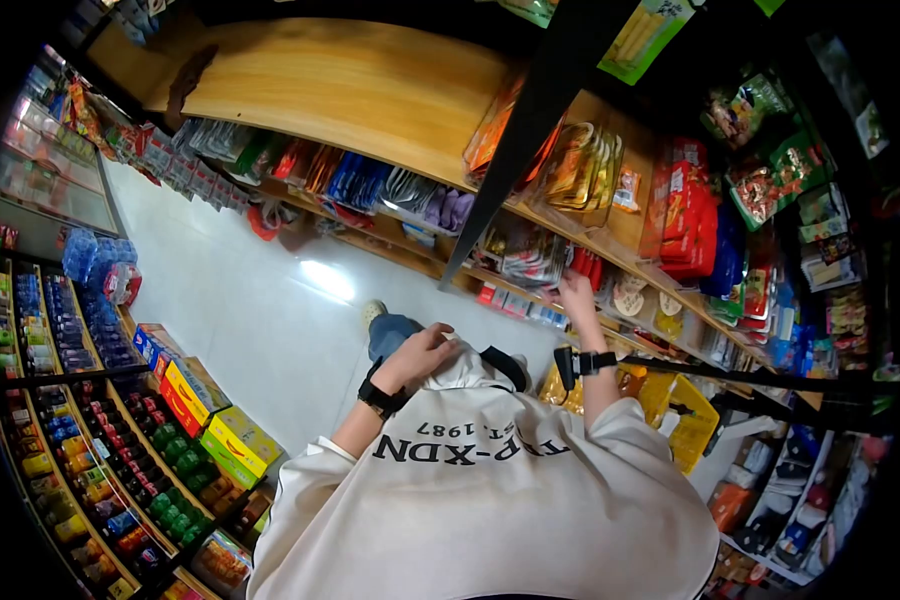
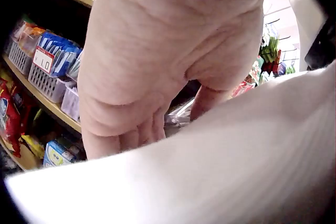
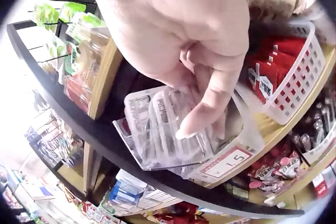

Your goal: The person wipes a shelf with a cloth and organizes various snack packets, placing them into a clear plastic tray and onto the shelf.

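My right hand [image 1: 575, 297] reaches down into the lower shelf. In the right wrist view its bent fingers and thumb [image 3: 205, 111] hold the edge of clear plastic packets [image 3: 157, 124], which stand in a white bin [image 3: 247, 134] with a 1.5 price tag [image 3: 228, 163]. Part of the fingers is hidden behind the thumb and packets. My left hand [image 1: 417, 358] rests over the lower front of the pale shirt, by the bent leg, fingers relaxed. The left wrist view shows its palm [image 2: 168, 45] above white cloth, with nothing gripped; the fingertips are hidden.
A bin of red packets [image 3: 278, 69] stands beside the white bin. A dark shelf post [image 1: 530, 130] rises left of my right hand. A yellow basket [image 1: 695, 420] is at the right. Bottle racks [image 1: 100, 440] and boxes [image 1: 235, 445] line the left, across the pale floor [image 1: 220, 280].
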Available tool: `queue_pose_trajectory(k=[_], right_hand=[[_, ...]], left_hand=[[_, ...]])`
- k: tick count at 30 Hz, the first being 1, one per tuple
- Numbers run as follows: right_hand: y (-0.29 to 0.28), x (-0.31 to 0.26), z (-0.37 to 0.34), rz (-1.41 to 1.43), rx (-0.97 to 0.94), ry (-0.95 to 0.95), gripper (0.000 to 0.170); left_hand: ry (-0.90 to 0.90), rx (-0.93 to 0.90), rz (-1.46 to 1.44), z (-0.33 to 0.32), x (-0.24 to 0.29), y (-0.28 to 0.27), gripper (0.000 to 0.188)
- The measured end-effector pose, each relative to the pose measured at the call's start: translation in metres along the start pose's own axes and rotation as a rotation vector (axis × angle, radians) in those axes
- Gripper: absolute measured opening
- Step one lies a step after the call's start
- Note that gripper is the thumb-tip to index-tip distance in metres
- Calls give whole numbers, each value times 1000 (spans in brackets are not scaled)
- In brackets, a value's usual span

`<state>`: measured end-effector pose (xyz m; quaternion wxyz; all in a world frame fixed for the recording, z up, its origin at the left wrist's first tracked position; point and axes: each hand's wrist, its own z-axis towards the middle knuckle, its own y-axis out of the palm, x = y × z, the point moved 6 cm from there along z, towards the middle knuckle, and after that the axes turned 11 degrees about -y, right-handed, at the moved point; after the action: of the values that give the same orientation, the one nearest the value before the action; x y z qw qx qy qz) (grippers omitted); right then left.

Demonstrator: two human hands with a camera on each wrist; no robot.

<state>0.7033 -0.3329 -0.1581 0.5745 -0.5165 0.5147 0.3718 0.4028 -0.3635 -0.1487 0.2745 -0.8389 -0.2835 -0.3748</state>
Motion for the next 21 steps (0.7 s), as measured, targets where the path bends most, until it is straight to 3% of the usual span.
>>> queue_pose_trajectory(k=[3,5,8,14,15,16,20,21], right_hand=[[3,-10,-15,-7,6,-6,22],[7,-25,-15,-395,-60,-25,21],[16,-23,0,-471,-34,-7,25],[19,1,21,-407,42,-45,32],[19,6,26,-401,32,-49,32],[20,-14,22,-573,45,-195,32],[12,-12,-3,-276,192,21,30],[7,-16,-8,-457,316,-265,30]], left_hand=[[10,-9,7,-1,5,-2,43],[-34,-32,47,-1,11,-2,39],[-3,-34,65,1,15,-2,44],[25,4,-30,-1,-11,1,43],[-42,-9,-20,-5,-10,-2,37],[-5,20,-27,-5,-14,-4,39],[22,73,-28,-8,-27,-12,41],[27,69,-43,-10,-24,-15,40]])
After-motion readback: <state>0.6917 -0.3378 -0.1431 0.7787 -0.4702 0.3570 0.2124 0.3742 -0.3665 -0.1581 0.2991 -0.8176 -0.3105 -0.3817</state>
